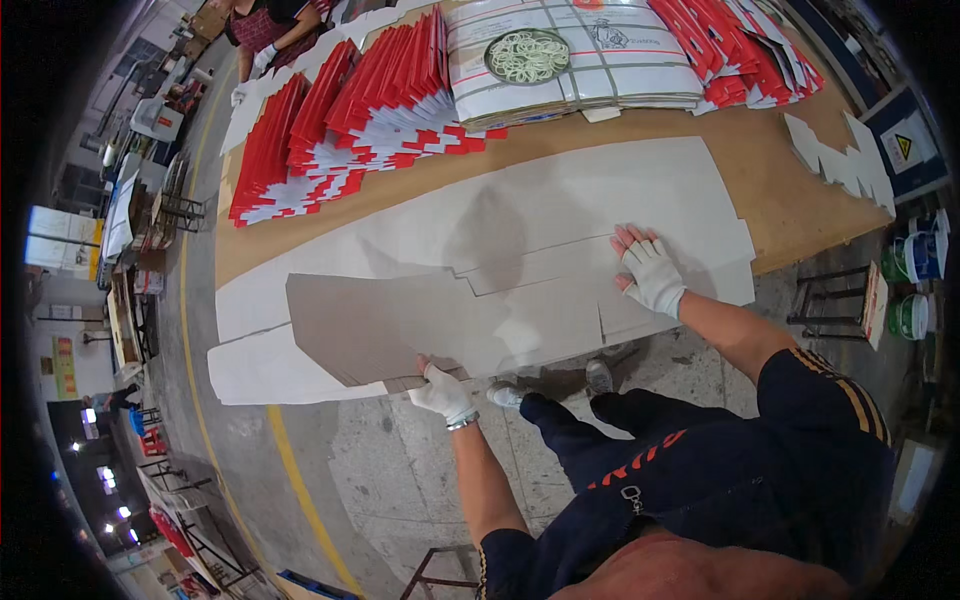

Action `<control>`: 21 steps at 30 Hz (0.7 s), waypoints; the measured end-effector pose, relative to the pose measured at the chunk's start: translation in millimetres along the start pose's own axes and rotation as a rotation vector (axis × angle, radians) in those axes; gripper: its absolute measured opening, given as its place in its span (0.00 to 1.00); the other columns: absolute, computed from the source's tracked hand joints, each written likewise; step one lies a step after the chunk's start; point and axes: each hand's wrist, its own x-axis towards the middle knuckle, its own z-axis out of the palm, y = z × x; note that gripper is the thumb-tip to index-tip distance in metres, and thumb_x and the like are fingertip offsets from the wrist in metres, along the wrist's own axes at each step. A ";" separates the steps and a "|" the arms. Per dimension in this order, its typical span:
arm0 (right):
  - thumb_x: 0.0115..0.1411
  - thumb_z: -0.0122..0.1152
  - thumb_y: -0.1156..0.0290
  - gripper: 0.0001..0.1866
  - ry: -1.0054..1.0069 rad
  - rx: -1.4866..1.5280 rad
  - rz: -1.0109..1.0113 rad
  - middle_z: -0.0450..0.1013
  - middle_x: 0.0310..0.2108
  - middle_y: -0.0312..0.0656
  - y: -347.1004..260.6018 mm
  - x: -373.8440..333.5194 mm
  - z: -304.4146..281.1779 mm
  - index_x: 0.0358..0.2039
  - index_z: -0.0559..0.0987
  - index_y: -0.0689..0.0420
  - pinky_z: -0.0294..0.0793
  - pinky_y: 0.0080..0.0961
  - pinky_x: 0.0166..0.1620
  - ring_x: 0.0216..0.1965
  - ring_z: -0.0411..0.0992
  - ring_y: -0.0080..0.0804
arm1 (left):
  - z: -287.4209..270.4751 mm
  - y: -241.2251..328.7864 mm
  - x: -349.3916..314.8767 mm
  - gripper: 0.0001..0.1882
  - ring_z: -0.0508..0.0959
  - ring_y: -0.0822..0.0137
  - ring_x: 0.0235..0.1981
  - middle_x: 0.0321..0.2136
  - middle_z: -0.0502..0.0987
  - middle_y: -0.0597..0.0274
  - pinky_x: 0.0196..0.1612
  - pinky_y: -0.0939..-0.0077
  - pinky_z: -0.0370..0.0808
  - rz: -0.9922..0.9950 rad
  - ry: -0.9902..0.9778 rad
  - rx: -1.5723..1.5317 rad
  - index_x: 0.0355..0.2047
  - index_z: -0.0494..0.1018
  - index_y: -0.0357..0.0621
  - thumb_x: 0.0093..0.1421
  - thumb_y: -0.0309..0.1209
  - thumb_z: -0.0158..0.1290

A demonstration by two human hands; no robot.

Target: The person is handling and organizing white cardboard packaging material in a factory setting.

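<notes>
A grey-brown cardboard sheet [380, 320] with cut edges lies over larger pale cardboard sheets [620, 180] at the table's near side. My left hand [443, 393], in a white glove with bare fingertips, grips the near edge of the grey-brown sheet, where several layers show. Its thumb is on top, and the other fingers are partly hidden. Farther right, my right hand [652, 275], gloved the same way, rests flat on the pale cardboard with its fingers stretched out. A stepped cut line runs between the two hands.
Red and white folded cartons [390, 90] stand in leaning rows at the back left, and more red cartons [735, 50] lie at the back right. Between them sits a strapped bundle of printed flat board [610, 70]. Another person's gloved hand [264, 58] is at the far left. A stool [835, 305] stands right.
</notes>
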 end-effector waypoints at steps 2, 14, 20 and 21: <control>0.53 0.53 0.55 0.37 -0.027 0.026 0.023 0.48 0.63 0.47 2.9 -1.7 -1.2 0.60 0.56 0.57 0.41 0.43 0.64 0.65 0.45 0.43 | 2.0 13.4 -0.3 0.11 0.75 0.64 0.32 0.33 0.75 0.54 0.38 0.70 0.72 -0.091 0.003 -0.161 0.36 0.72 0.27 0.53 0.19 0.45; 0.52 0.54 0.55 0.38 0.004 -0.017 0.020 0.49 0.63 0.47 6.7 -5.7 0.0 0.60 0.56 0.57 0.42 0.43 0.64 0.64 0.46 0.43 | 7.8 6.4 -2.3 0.11 0.75 0.65 0.33 0.35 0.76 0.51 0.37 0.72 0.73 0.141 0.079 -0.075 0.37 0.71 0.25 0.54 0.21 0.47; 0.53 0.53 0.55 0.38 0.018 -0.003 0.008 0.48 0.63 0.47 8.5 -5.6 -2.4 0.61 0.55 0.58 0.41 0.43 0.64 0.65 0.45 0.42 | -16.2 -3.0 23.2 0.20 0.75 0.60 0.36 0.41 0.73 0.51 0.39 0.67 0.73 -0.711 -0.237 -0.902 0.47 0.65 0.28 0.55 0.26 0.51; 0.53 0.53 0.55 0.38 0.020 0.000 0.009 0.48 0.63 0.47 6.9 -6.3 -3.2 0.61 0.55 0.58 0.41 0.43 0.64 0.65 0.45 0.42 | -11.7 -13.4 17.9 0.20 0.75 0.60 0.36 0.41 0.73 0.51 0.39 0.67 0.73 -0.524 -0.162 -0.689 0.47 0.66 0.28 0.55 0.26 0.51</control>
